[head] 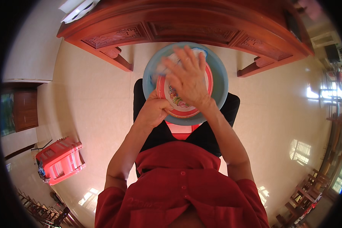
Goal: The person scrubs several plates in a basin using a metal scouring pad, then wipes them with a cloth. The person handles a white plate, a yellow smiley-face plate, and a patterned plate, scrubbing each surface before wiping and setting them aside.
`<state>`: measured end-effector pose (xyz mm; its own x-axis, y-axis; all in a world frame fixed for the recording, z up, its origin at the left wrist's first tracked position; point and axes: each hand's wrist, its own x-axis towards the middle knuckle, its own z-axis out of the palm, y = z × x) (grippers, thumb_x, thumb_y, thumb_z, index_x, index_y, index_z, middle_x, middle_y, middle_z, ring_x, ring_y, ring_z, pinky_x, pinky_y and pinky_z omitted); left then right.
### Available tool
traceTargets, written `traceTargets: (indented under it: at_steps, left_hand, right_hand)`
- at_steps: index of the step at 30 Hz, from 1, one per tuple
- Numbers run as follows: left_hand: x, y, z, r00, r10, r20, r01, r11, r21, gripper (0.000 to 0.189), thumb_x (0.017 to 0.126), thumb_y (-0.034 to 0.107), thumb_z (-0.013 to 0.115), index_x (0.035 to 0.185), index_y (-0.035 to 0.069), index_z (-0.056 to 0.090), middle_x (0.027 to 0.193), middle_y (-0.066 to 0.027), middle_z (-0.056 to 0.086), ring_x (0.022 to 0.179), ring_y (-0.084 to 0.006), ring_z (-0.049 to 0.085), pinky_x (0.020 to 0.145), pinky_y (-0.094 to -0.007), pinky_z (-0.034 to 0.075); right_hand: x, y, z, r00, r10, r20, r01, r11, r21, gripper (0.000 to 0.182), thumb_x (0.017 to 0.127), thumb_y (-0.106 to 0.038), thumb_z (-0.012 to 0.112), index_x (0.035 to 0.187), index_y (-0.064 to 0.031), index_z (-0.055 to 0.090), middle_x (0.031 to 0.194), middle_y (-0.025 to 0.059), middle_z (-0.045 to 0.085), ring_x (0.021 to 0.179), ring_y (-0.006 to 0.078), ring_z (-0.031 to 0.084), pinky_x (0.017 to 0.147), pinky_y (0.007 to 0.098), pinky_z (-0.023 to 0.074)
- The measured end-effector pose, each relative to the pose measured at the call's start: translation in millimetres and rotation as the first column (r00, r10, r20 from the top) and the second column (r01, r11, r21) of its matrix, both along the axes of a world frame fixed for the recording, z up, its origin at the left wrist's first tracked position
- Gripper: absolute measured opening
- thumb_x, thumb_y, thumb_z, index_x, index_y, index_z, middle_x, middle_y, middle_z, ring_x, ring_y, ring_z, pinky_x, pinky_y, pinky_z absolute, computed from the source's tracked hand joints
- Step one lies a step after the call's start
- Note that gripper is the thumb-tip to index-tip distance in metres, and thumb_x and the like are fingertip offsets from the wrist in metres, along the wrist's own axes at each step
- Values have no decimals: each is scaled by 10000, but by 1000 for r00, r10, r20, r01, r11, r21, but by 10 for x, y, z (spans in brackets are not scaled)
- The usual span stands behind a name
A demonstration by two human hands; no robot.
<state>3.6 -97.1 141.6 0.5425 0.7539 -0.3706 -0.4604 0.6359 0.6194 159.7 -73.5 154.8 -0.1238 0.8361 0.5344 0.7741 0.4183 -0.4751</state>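
Observation:
A round white plate (185, 109) with a red rim band and a coloured floral print is tilted over a blue-grey plastic basin (223, 82). My left hand (155, 109) grips its lower left rim, thumb on the upper face. Over the plate's right half my right hand (188, 77) is spread, back upward, its fingers apart and blurred by motion. Its palm is hidden, so contact with the plate cannot be told. Beyond the fingers, inside the basin, shows a white thing with a blue edge (201, 52), too covered to identify. Water appears to lie in the basin.
A carved reddish wooden table (188, 31) stands just beyond the basin, its legs on either side. Stacked red plastic stools (61, 161) are on the tiled floor (102, 99) to the left. Something red and white (181, 128) shows between my knees. Wooden furniture (305, 191) lines the right.

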Motion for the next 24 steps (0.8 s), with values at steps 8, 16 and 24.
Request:
traceTargets:
  at_steps: [8, 16, 24]
  left_hand:
    - [11, 60, 242, 968, 244, 52, -249, 958, 141, 548, 618, -172, 440, 1145, -30, 495, 1146, -160, 550, 1092, -289, 528, 931, -408, 435]
    - [79, 28, 207, 979, 202, -28, -190, 953, 234, 489, 750, -69, 533, 1226, -11, 432, 1178, -126, 533, 1110, -239, 513, 934, -381, 430]
    - [71, 271, 296, 973, 164, -165, -120, 961, 250, 328, 913, 152, 500, 1201, -4, 476, 1130, -78, 563, 1037, -142, 531, 882, -288, 438]
  right_hand:
    - [242, -148, -442, 610, -325, -723, 27, 920, -391, 381, 863, -259, 562, 1178, -55, 497, 1012, 94, 551, 909, 221, 539, 761, 353, 447]
    - [190, -370, -368, -322, -334, -886, -300, 923, -240, 244, 923, -211, 501, 1130, -88, 537, 1047, 19, 601, 935, 104, 562, 796, 274, 477]
    - [627, -353, -248, 503, -394, -769, -31, 881, -472, 369, 852, -212, 598, 1114, 36, 519, 933, 69, 626, 830, 122, 569, 725, 252, 450]
